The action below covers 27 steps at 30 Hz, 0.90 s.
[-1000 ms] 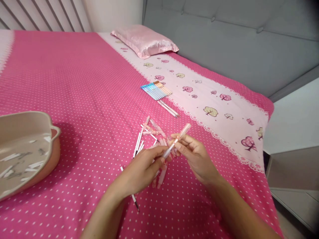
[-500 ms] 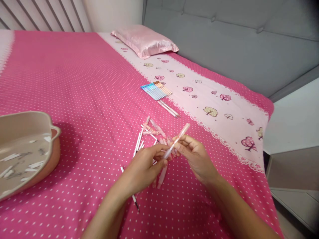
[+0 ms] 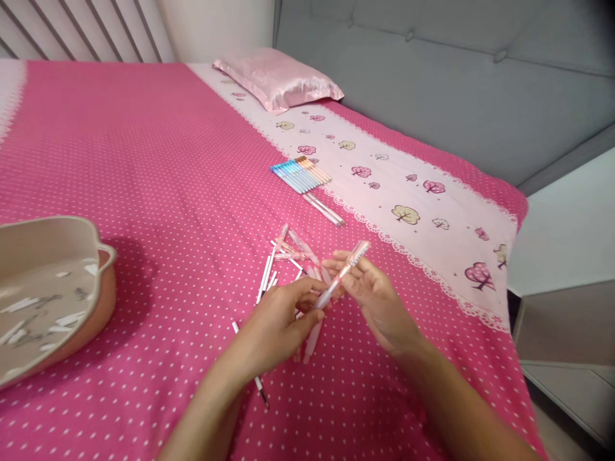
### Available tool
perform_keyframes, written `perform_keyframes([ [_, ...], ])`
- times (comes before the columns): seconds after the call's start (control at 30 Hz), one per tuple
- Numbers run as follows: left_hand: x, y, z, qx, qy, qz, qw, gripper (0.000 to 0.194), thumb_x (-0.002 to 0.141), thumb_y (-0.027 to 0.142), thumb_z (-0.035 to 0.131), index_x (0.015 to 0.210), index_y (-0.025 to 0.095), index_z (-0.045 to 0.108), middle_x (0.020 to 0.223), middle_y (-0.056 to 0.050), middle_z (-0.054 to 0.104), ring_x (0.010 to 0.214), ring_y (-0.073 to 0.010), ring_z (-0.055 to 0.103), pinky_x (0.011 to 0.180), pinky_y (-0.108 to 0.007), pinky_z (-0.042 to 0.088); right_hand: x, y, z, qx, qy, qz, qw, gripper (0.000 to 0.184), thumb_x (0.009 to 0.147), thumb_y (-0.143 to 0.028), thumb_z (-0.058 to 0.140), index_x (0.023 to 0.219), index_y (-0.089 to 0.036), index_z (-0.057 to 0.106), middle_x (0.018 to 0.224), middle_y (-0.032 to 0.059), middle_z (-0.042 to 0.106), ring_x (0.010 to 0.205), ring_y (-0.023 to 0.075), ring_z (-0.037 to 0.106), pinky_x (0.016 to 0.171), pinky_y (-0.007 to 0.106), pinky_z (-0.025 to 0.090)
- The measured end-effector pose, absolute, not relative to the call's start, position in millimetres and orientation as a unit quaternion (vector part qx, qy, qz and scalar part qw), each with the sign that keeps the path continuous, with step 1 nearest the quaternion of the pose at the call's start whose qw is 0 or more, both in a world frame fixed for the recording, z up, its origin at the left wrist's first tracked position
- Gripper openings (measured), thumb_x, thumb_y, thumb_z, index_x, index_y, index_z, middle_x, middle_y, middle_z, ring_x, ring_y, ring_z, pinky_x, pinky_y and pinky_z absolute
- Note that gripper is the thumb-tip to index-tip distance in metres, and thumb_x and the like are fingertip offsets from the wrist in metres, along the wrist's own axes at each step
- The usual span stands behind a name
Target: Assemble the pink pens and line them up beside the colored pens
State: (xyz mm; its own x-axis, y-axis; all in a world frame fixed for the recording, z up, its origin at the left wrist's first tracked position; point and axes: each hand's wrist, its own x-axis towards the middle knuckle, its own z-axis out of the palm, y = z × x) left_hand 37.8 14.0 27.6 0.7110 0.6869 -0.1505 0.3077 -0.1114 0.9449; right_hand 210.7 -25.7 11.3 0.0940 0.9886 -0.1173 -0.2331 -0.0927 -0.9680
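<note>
A pale pink translucent pen slants up to the right between my hands, with printed marks on its upper part. My left hand pinches its lower end between thumb and fingers. My right hand is around its middle and upper part, the fingers behind it and the thumb alongside. Beneath and beyond my hands lies a loose pile of pink pens and white refills, partly hidden by my left hand. One dark-tipped refill lies beside my left wrist, passing under it.
A beige basin at the left holds several white and greyish pieces. Beyond the pile, blue and tan pens lie in a row, with two pale pens below. A pink pillow rests near the grey headboard.
The pen has turned in my hands, so printed marks now show on its upper part. My right fingers have loosened and straightened somewhat. My left hand stays in about the same place.
</note>
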Motion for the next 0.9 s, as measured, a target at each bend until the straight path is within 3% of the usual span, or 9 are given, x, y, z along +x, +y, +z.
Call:
perform_keyframes([
  [0.1,36.6,15.6,27.0,0.729,0.336,0.174,0.571,0.027,0.086,0.017,0.048,0.111,0.021,0.057,0.095,-0.003,0.068,0.082,-0.0161,0.063,0.067,-0.024,0.046,212.2,-25.8,15.0,-0.471,-0.378,0.575,0.553,0.049,0.084,-0.03,0.062,0.13,-0.03,0.046,0.13,0.0041,0.057,0.123,0.021,0.049,0.099,0.039,0.041],
  [0.23,35.2,17.2,27.9,0.741,0.328,0.171,0.561,0.022,0.087,0.018,0.047,0.107,0.02,0.057,0.093,-0.003,0.067,0.087,-0.0178,0.063,0.073,-0.028,0.046,212.1,-26.0,17.5,-0.466,-0.373,0.588,0.547,0.056,0.084,-0.027,0.062,0.135,-0.029,0.041,0.122,0.0048,0.063,0.119,0.0207,0.053,0.103,0.042,0.038],
  [0.5,35.0,16.4,29.0,0.745,0.328,0.164,0.556,0.02,0.088,0.019,0.045,0.104,0.02,0.056,0.086,-0.002,0.066,0.086,-0.0183,0.063,0.072,-0.028,0.047,210.2,-24.8,14.0,-0.467,-0.355,0.583,0.562,0.034,0.08,-0.027,0.067,0.113,-0.026,0.058,0.1,0.0029,0.071,0.099,0.0181,0.063,0.094,0.038,0.045],
  [0.73,36.5,15.3,28.0,0.739,0.336,0.16,0.562,0.021,0.088,0.019,0.046,0.106,0.021,0.055,0.089,-0.002,0.068,0.082,-0.0163,0.064,0.067,-0.024,0.045,208.6,-23.8,15.5,-0.486,-0.346,0.562,0.572,0.034,0.074,-0.028,0.074,0.105,-0.024,0.061,0.087,0.0008,0.07,0.085,0.0161,0.065,0.08,0.032,0.05],
  [0.9,37.8,13.1,28.3,0.743,0.338,0.149,0.558,0.026,0.087,0.018,0.046,0.11,0.021,0.055,0.085,-0.001,0.068,0.066,-0.0122,0.06,0.059,-0.022,0.042,208.4,-23.6,14.5,-0.51,-0.342,0.541,0.575,0.033,0.07,-0.027,0.077,0.1,-0.025,0.063,0.08,-0.0034,0.064,0.075,0.0103,0.061,0.071,0.023,0.05],
])
